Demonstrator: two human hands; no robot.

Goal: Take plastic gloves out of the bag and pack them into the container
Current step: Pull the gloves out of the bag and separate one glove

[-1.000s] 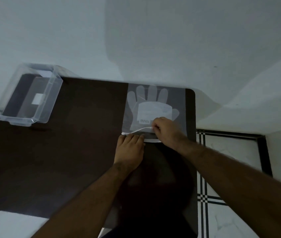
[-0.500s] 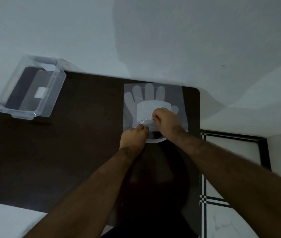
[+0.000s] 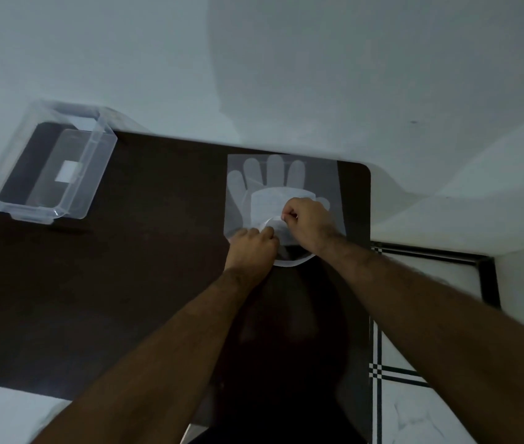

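We note the bag (image 3: 281,190) of plastic gloves lying flat at the table's (image 3: 145,267) far right, its near opening pinched by left hand (image 3: 252,243) and right hand (image 3: 310,221), the clear container (image 3: 52,168) well apart at far left.

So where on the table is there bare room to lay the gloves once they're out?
The widest bare patch of table lies between the container and the bag. It's crowded at the bag's mouth, where left hand and right hand work.

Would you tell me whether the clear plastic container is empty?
Apparently empty: the clear plastic container shows only a white label through its walls.
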